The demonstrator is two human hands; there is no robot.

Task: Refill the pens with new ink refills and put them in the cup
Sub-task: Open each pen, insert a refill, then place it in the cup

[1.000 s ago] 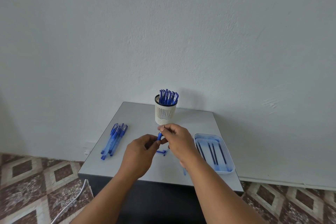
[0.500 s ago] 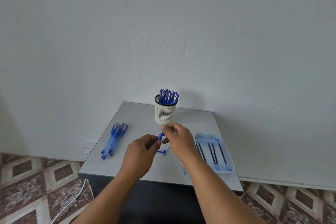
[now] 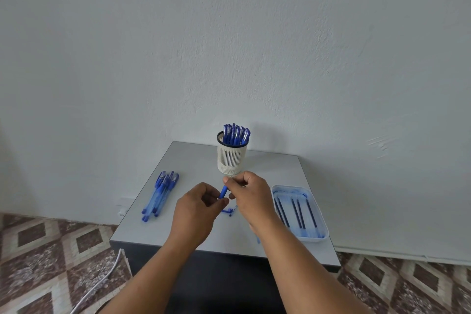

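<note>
Pen pinched by both hands.

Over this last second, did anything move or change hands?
Barely. Both hands keep their grip on the pen, right hand above, left hand below, with only slight shifts. Cup, loose pens and refill tray stayed put.

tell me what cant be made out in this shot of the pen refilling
Head view, the only one:
- Pen between the left hand and right hand: only a short blue stretch shows; fingers hide both ends and whether a refill is in.
- Cup: pen count unclear, caps overlap.
- Small blue parts on the table: too small to identify.
- Tray: near ends of the refills blurred.
</note>
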